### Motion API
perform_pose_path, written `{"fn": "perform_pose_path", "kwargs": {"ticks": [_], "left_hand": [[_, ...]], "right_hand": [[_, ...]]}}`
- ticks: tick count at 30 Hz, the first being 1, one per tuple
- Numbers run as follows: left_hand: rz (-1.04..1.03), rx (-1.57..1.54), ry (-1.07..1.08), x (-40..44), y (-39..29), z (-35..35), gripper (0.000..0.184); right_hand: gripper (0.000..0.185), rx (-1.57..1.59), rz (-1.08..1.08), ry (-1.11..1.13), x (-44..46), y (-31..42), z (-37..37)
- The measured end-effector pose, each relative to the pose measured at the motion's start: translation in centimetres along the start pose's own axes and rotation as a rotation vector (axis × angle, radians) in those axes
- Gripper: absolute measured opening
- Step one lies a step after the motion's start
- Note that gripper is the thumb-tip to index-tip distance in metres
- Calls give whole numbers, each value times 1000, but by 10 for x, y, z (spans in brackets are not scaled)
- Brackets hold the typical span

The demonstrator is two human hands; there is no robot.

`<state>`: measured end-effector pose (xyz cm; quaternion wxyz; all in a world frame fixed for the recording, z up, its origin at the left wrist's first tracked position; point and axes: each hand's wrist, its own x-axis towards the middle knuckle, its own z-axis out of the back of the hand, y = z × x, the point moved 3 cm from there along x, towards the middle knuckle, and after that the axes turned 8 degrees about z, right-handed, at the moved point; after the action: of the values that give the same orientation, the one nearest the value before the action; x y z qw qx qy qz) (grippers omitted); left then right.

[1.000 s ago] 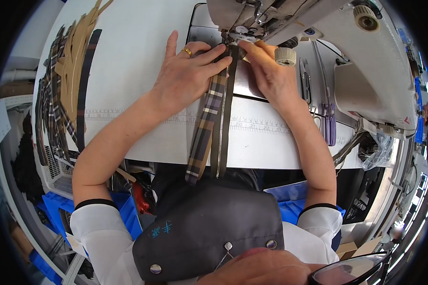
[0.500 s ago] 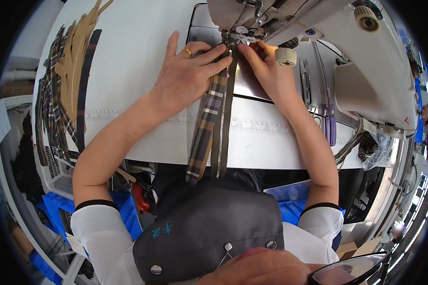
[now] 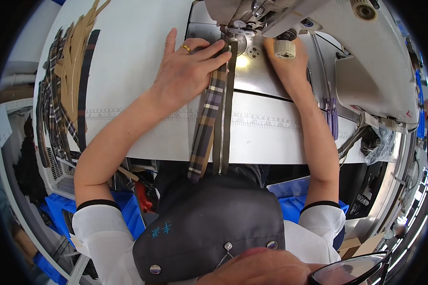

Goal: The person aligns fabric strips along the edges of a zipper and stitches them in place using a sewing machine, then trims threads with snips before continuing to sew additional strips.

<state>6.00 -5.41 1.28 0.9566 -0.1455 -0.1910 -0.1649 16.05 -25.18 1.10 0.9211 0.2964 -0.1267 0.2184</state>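
My left hand (image 3: 185, 71) lies with spread fingers over the top of a plaid fabric strip (image 3: 208, 118) and a dark zipper (image 3: 226, 114), pressing them near the needle area. A ring is on one finger. Strip and zipper run side by side down over the table's front edge. The zipper's upper end reaches the presser foot of the sewing machine (image 3: 378, 76). Away from the zipper, my right hand (image 3: 290, 66) is at the machine's right side, behind a round ribbed knob (image 3: 285, 49). Its fingers are hidden by the machine head.
Plaid and tan strips (image 3: 71, 71) lie in a pile at the table's left. A printed ruler (image 3: 266, 122) crosses the white table. Purple-handled scissors or similar tools (image 3: 332, 118) lie at the right, near a clear plastic bag (image 3: 380, 145). Blue bins (image 3: 128, 209) stand below.
My right hand has left the zipper beside the presser foot and moved right, behind the knob, uncovering the metal plate. My left hand stays on the strip and zipper.
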Motion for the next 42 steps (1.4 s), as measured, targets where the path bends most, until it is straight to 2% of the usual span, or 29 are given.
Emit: {"fn": "perform_pose_path", "kwargs": {"ticks": [2,5,6,9,12,15,21,42], "left_hand": [[-3,-11,-2,0,0,0,39],[-2,-9,-5,0,0,-1,40],[0,-3,-7,0,0,-1,40],[1,-4,-13,0,0,0,40],[-1,1,-4,1,1,1,41],[-15,12,-17,2,0,1,40],[26,-2,42,2,2,0,40],[30,25,26,5,5,-5,43]], "right_hand": [[17,-85,-28,17,-2,-4,14],[14,232,185,-64,-14,19,16],[18,190,235,-7,-20,25,11],[24,69,561,7,-29,46,2],[28,-143,632,106,-34,48,-4],[28,-116,667,19,-35,45,-8],[25,-124,667,-10,-33,50,-6],[27,-157,660,3,-31,49,-7]]}}
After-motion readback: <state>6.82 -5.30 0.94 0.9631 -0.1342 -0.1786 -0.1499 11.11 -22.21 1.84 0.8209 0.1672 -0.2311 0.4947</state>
